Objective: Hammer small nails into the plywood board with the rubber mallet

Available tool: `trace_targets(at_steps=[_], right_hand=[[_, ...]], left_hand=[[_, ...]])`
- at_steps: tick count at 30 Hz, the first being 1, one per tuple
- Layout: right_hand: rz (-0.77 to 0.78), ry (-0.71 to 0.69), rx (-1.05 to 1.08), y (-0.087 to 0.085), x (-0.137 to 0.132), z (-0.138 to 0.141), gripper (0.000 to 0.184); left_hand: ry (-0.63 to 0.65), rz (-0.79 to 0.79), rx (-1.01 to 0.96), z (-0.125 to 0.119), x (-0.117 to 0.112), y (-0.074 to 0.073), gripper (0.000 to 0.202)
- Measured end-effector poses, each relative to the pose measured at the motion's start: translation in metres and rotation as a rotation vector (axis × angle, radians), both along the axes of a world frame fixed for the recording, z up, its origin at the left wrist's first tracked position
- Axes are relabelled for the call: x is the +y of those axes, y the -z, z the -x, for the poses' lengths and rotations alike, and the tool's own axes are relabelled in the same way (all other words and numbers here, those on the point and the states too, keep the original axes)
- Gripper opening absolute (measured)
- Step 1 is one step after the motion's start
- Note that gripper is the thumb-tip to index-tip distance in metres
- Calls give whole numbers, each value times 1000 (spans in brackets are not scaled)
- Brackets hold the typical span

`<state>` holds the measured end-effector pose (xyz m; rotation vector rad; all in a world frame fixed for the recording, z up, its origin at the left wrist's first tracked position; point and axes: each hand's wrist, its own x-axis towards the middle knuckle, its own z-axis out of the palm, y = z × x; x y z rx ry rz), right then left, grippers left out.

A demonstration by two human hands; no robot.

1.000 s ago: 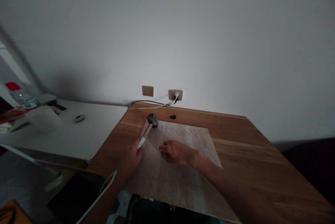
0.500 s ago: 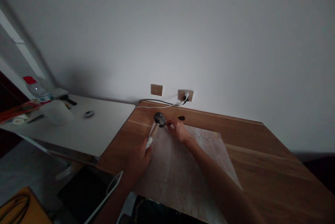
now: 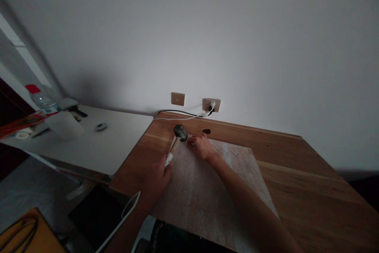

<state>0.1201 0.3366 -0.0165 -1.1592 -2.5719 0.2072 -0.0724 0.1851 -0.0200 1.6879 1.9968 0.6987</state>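
My left hand is closed round the wooden handle of a small hammer. The hammer's dark head points up and away over the far left corner of a pale board. That board lies on a brown wooden table. My right hand rests on the board's far edge just right of the hammer head, fingers pinched together at the board surface. What they pinch is too small to make out. A faint zigzag line of marks runs along the board's far edge.
A white table adjoins on the left, carrying a red-capped bottle, a translucent cup, a small round object and clutter. Wall sockets with black and white cables sit behind the table. A white cable hangs near my left arm.
My right hand moved from the middle of the board to its far left edge beside the hammer head and pinched shut. The view shifted right a little. The hammer stays raised.
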Motion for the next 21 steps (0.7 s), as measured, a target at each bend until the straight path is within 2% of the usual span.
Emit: trace_targets(at_steps=[3,8,14,21], right_hand=[[-18,25,-49,-4,-1,4,18],[18,107,20,-2,-2,7,39],[62,53,199,10,-1,2,54],[28,88,296,25,0,-1,58]], left_hand=[[7,-11,-33,2,0,1,45],[6,-26,-45,3,1,3,44],[7,-22,-47,2,1,3,46],[-23,-8,-20,2,1,5,47]])
